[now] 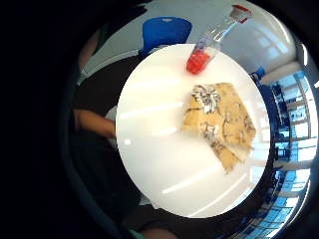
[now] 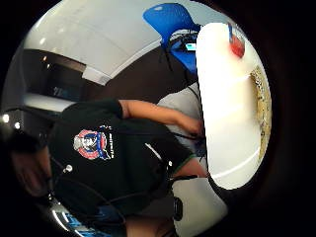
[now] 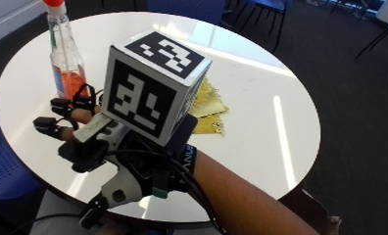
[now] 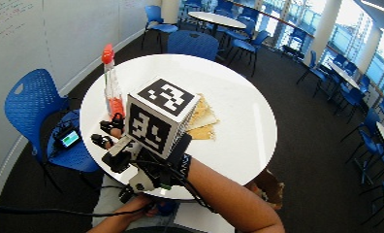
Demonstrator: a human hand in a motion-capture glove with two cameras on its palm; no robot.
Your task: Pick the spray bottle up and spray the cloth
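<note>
Reaching has only begun — the gloved right hand (image 3: 93, 139) hovers over the near edge of the round white surface (image 3: 259, 93), fingers (image 3: 63, 117) relaxed and holding nothing. Beyond the fingertips, the spray bottle (image 3: 65, 58) stands upright and untouched, with the yellow patterned cloth (image 3: 207, 105) lying beside it — grasping and spraying remain.

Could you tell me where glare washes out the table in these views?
Outside view: bright streaks cross the white table beyond the cloth. Thumb side palm view: the tabletop is almost blown out. Little finger side view: thin reflections only; the spray bottle stays readable.
</note>
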